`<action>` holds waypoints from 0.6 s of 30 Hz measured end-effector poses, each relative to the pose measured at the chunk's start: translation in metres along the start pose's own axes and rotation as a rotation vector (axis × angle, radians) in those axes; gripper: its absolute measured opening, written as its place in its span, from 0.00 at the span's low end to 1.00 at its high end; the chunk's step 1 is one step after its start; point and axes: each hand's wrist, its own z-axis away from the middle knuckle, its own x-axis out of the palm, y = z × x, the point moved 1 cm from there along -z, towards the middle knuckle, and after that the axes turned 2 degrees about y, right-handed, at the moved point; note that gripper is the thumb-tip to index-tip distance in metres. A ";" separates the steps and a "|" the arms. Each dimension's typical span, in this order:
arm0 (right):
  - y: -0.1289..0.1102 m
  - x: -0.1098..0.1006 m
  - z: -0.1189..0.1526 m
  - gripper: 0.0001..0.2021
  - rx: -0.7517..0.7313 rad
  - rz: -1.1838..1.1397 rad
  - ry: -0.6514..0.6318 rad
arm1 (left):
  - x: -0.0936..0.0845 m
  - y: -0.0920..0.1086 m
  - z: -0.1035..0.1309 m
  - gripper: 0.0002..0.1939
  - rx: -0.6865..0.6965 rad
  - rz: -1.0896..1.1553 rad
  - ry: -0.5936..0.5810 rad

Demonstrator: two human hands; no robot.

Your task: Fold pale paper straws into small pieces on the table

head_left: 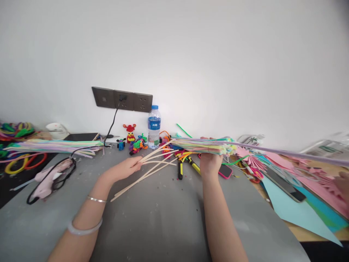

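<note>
Several cream pipe cleaners (pixel 159 156) fan out from my left hand (pixel 128 168), whose fingers are closed on them. Two more cream strands (pixel 136 185) lie crossed below, on the grey tabletop. My right hand (pixel 210 163) is raised and wrapped round a thick bundle of pastel pipe cleaners (pixel 188 144), held level. The bundle's strands point left, and their cut ends show right of the hand. A long lilac strand (pixel 278 149) stretches from near the bundle towards the right edge. The right fingertips are partly hidden behind the bundle.
A glue gun (pixel 49 178) with a black cord lies left, near another pastel bundle (pixel 54 146). A water bottle (pixel 154 125), small figures (pixel 131 134) and yellow-black pliers (pixel 180 169) stand or lie ahead. Right are coloured paper (pixel 294 207), a phone (pixel 283 183) and another person's hand (pixel 343 185).
</note>
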 end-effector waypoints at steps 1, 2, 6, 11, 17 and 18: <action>0.000 0.000 0.000 0.11 -0.003 0.003 -0.004 | 0.000 0.000 0.000 0.16 0.000 0.000 -0.014; 0.001 0.000 0.000 0.11 -0.005 0.006 -0.007 | 0.001 -0.001 0.000 0.16 -0.004 -0.005 -0.025; 0.000 0.002 0.001 0.10 -0.021 0.010 -0.018 | 0.004 -0.001 -0.003 0.17 -0.059 -0.108 -0.010; -0.010 0.002 0.000 0.11 -0.107 0.026 0.012 | 0.011 0.001 -0.004 0.16 -0.120 -0.132 -0.088; -0.039 0.001 -0.009 0.10 -0.212 -0.011 0.040 | 0.013 -0.001 -0.005 0.09 -0.092 -0.175 -0.079; -0.047 0.002 -0.010 0.10 -0.230 -0.014 0.040 | 0.012 -0.002 -0.005 0.09 -0.086 -0.172 -0.081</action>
